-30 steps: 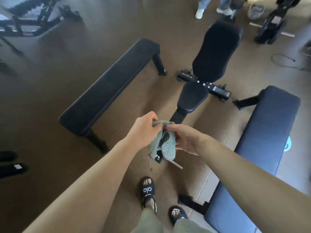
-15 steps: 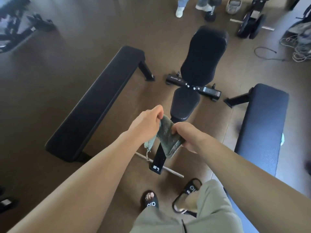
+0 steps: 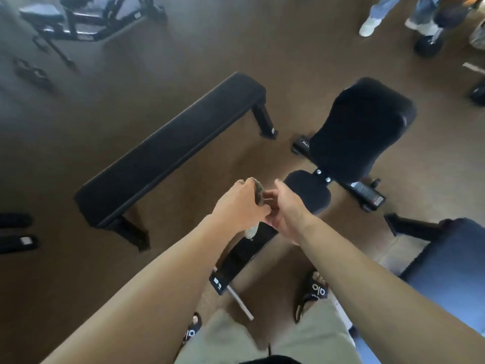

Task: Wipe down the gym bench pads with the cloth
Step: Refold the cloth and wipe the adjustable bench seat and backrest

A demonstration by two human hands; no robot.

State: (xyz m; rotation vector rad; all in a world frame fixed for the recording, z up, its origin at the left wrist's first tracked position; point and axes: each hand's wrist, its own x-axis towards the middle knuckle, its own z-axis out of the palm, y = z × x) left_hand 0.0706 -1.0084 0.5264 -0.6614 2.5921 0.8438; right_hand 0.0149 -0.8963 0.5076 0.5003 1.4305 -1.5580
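A small green-grey cloth [image 3: 258,195] is bunched between my two hands at mid-frame. My left hand [image 3: 240,203] is closed around most of it, so only its top and a frayed corner below show. My right hand [image 3: 287,206] pinches the cloth's right side. Just beyond my hands stands an adjustable bench with a black seat pad [image 3: 313,193] and a raised black back pad [image 3: 359,132]. A long flat black bench [image 3: 168,153] lies to the left. A blue padded bench [image 3: 451,261] sits at the right edge.
The adjustable bench's black frame rail [image 3: 244,256] runs toward my feet, which wear black sandals [image 3: 313,290]. Another person's legs and white shoes [image 3: 370,22] are at the top right. Metal equipment frames [image 3: 86,19] and a dumbbell [image 3: 427,44] stand on the brown floor.
My hands have gathered the spread cloth into a tight bunch, mostly inside my left hand. I have stepped closer to the adjustable bench, and my right foot has moved forward.
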